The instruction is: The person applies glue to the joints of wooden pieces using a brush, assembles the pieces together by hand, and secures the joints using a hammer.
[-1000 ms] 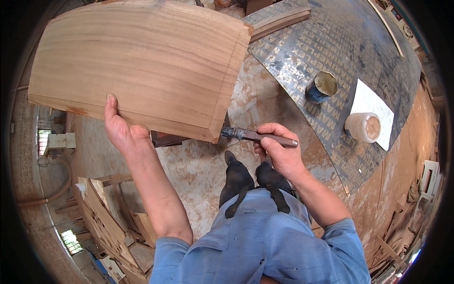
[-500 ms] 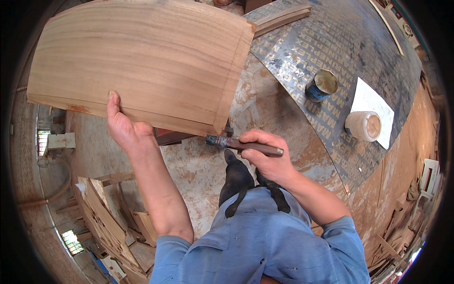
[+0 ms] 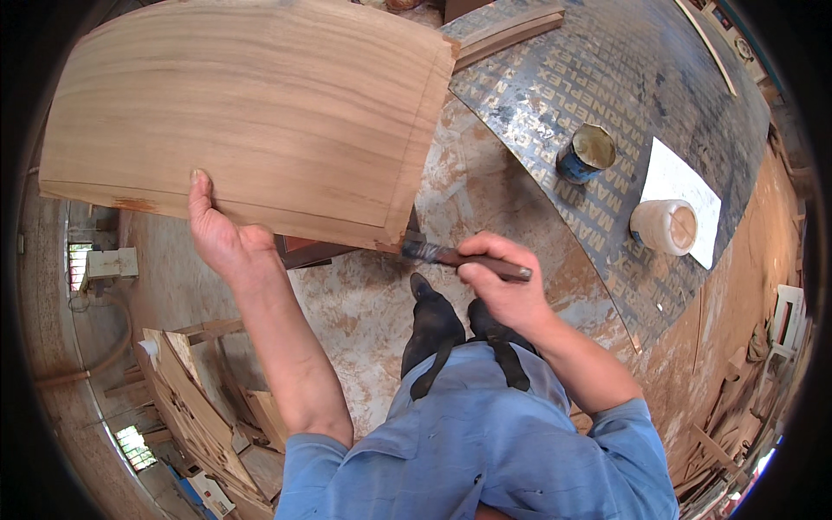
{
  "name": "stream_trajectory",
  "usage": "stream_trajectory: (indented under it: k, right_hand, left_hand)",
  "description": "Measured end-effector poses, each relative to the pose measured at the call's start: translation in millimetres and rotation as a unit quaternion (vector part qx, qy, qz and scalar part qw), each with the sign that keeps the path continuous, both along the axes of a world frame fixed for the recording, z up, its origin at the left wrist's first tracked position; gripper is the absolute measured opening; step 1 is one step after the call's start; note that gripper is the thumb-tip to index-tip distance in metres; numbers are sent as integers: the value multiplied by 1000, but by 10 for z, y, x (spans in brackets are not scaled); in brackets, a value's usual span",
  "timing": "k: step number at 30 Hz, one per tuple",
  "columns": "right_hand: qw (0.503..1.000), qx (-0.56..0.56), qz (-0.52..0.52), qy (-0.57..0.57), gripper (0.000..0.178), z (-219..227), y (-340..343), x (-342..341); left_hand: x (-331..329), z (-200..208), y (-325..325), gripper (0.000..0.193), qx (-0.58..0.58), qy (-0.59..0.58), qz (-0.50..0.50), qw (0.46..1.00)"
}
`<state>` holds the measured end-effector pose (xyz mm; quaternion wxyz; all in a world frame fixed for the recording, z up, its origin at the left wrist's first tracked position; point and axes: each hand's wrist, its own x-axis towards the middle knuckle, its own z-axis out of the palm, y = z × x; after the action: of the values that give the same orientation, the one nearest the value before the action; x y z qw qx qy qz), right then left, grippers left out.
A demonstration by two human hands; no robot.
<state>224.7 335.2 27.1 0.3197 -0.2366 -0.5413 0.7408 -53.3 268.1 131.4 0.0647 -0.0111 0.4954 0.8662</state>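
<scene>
At the lower edge of the board (image 3: 243, 121), the wood is gripped by the left hand (image 3: 223, 227), whose thumb is laid on the upper face while its fingers are hidden underneath. The board is held up above the floor (image 3: 351, 303), with its broad, grained face turned toward the camera. A reddish-brown patch is seen along the edge to the left of that hand.

Just beside the board's lower right corner, a brush (image 3: 446, 256) is held in the right hand (image 3: 503, 270), its handle pinched narrowly between thumb and fingers. The dark bristles are pointed at that corner; whether the wood is touched by them cannot be told.

To the right of the board, well apart from it, an open blue can (image 3: 588, 154) is carried by the dark counter (image 3: 641, 95). Farther right of the board, a pale tub (image 3: 663, 227) is set there too, and a white paper (image 3: 685, 178) is partly hidden by it. By the board's upper right corner, wood strips (image 3: 511, 36) are laid on the counter. Below and left of the board, wooden pieces (image 3: 195, 390) are stacked.
</scene>
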Motion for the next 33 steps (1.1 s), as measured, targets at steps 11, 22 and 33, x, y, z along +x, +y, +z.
stream_trajectory:
  k: [11,22,33]
  right_hand:
    - [996,83,-12,7,18,-90,90,108]
    - [809,-574,6,127,48,-197,102,-232]
    - [766,-615,59,177,49,-103,47,-372]
  left_hand:
    - [34,42,48,26,5,7,-4,1000]
    - [-47,319,145,33,78,37,-114,990]
    - [91,352,265,33,39,32,-80,995]
